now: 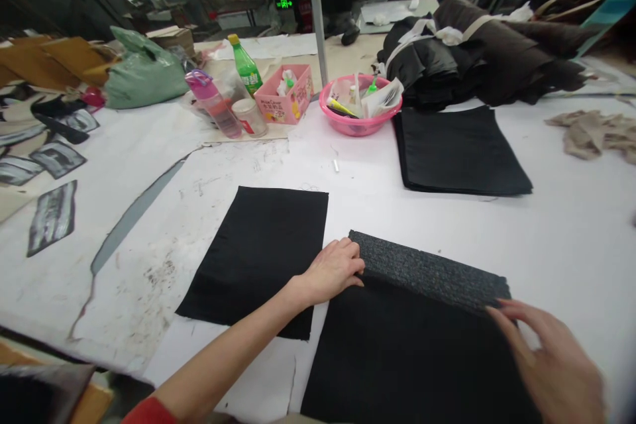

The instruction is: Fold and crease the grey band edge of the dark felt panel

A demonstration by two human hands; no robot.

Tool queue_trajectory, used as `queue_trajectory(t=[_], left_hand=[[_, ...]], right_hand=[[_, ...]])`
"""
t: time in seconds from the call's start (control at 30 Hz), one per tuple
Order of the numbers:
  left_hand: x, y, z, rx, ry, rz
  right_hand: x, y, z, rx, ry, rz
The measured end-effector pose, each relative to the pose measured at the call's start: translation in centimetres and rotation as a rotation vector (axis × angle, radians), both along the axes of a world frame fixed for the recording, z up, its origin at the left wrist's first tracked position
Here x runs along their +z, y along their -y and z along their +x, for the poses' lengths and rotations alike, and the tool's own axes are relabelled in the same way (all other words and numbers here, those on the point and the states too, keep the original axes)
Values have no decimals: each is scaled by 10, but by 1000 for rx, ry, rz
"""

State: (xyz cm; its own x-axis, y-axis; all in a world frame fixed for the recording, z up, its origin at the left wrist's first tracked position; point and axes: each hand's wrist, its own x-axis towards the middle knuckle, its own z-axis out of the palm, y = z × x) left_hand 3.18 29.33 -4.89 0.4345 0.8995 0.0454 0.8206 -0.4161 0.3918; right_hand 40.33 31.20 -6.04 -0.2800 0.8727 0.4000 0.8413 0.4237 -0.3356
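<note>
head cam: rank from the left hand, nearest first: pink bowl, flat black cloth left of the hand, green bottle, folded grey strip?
From the left hand:
1. Folded grey strip, touching its fingers.
2. Flat black cloth, just left.
3. Pink bowl, up the table.
4. Green bottle, far left.

left hand (334, 269) palm down, fingers curled, right hand (556, 361) flat, fingers extended

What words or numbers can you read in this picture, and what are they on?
No text here can be read for sure.
Pink box: printed characters and a red patch, too small and blurred.
Green bottle: has a label, too blurred.
Green lit sign at the back: glowing marks, too small.
Papers in the pink bowl: print too small.
</note>
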Motion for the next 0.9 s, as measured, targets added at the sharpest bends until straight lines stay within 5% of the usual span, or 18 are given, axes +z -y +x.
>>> queue_trajectory(t=[0.13, 0.23, 0.9], left_hand=[[0, -2, -1, -12, 0, -7], [-4, -3, -3, -8, 3, -3], [-21, 9, -23, -24, 1, 152]], right_hand=[[-3, 5, -116, 350, -60, -135], [-11, 6, -160, 440, -62, -141], [-23, 0, -165, 494, -78, -146]])
